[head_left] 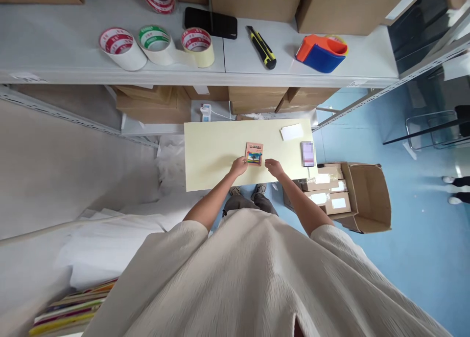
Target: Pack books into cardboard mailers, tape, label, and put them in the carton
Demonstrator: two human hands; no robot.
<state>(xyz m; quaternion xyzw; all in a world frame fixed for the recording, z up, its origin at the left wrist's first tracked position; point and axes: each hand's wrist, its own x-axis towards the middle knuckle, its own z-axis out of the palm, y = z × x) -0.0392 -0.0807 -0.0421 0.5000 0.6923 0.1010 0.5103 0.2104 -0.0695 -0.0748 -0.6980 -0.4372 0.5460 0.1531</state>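
A small book [254,154] with a pink cover and a picture of a tree lies on the pale yellow table [213,153]. At its lower left edge, my left hand [239,166] has its fingers curled in, and the fingertips meet the cover's side. My right hand [273,168] is just off the book's right edge, a small gap between them. Its fingers are loosely bent and a little apart, and I see nothing in them. White paper slips [292,132] and a phone [308,154] with a lit screen lie toward the table's right end.
Above the table, a shelf [165,77] carries tape rolls [123,48], a black phone [210,22], a yellow-black box cutter [262,47] and an orange-blue tape dispenser [321,53]. An open carton [370,195] with smaller boxes stands at the table's right. White sheeting [110,244] lies at left.
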